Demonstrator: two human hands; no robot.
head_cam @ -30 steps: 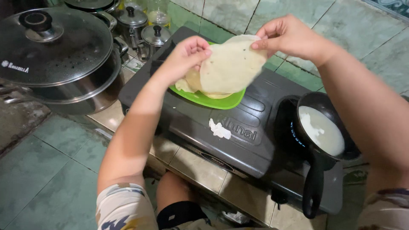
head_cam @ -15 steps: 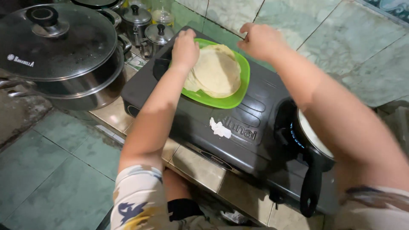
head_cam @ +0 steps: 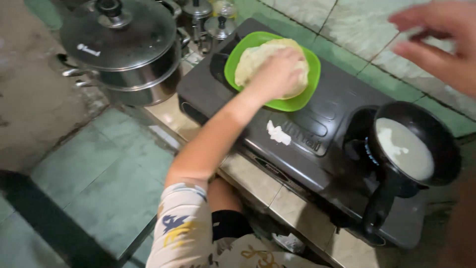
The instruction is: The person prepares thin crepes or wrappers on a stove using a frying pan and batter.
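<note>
Bare stove top [head_cam: 342,106] between plate [head_cam: 302,101], pan [head_cam: 421,144]

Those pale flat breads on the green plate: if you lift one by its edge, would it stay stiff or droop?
Probably droop: the flat breads look thin and lie slightly rumpled in their stack on the green plate. They seem light for their size. The left hand rests flat on top of them, which suggests they are soft; a thin sheet like that might tear if pulled hard.

small white label [head_cam: 88,49] on steamer lid [head_cam: 119,37], torn white sticker [head_cam: 278,133] on black stove top [head_cam: 327,114]
</note>
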